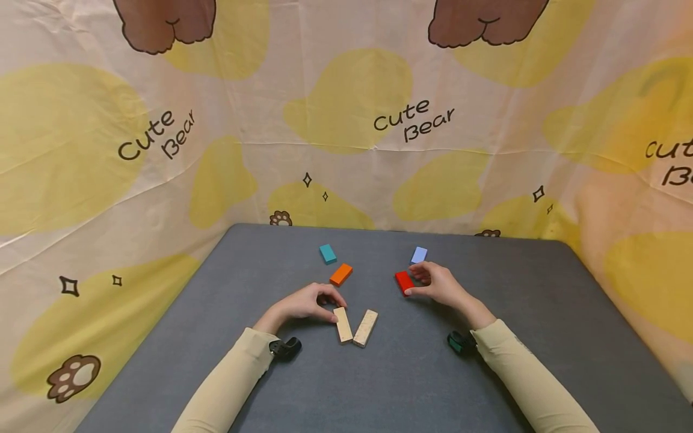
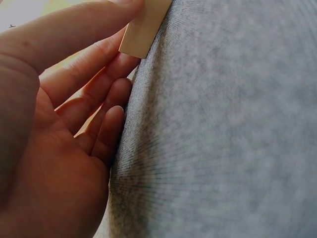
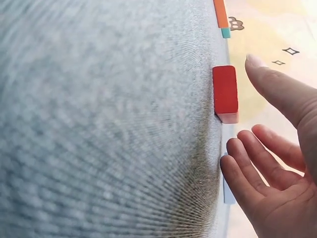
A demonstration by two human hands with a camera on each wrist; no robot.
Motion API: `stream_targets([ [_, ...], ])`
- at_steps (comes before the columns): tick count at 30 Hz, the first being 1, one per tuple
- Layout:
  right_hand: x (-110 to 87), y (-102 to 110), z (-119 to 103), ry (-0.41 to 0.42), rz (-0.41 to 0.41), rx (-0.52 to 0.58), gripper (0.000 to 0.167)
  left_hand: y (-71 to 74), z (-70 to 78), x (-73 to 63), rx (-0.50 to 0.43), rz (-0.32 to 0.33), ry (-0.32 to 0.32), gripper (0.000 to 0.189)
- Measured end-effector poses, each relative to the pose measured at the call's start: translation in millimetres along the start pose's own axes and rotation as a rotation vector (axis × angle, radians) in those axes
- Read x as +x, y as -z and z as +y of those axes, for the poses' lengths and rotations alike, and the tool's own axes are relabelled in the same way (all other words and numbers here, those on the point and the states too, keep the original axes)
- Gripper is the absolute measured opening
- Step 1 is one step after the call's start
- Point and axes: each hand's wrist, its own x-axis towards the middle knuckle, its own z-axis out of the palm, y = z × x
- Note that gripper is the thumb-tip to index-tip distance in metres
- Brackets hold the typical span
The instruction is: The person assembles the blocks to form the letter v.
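My left hand [image 1: 307, 302] pinches the far end of a plain wooden block [image 1: 343, 326] between thumb and fingers. In the left wrist view, the thumb lies over that block [image 2: 145, 29] with fingers behind it. A second plain wooden block [image 1: 366, 328] lies beside it, the two near ends almost meeting in a V. My right hand [image 1: 441, 285] is spread around a red block [image 1: 403, 282] on the table. From the right wrist view, thumb and fingers stand apart from the red block [image 3: 225, 90], without gripping it.
Beyond the left hand lie an orange block [image 1: 341, 275] and a teal block [image 1: 327, 254]. A light blue block [image 1: 419, 255] lies just past the right hand. The grey table [image 1: 390, 385] ends at a patterned cloth [image 1: 346, 108] hanging behind and at the sides.
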Motion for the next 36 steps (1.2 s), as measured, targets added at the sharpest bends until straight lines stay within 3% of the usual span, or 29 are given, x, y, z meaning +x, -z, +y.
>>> stream_targets([
  [36,12.0,-3,9,-0.020,-0.117,0.010,0.067,-0.8,1.1,0.9,0.003,0.000,0.000,0.034],
])
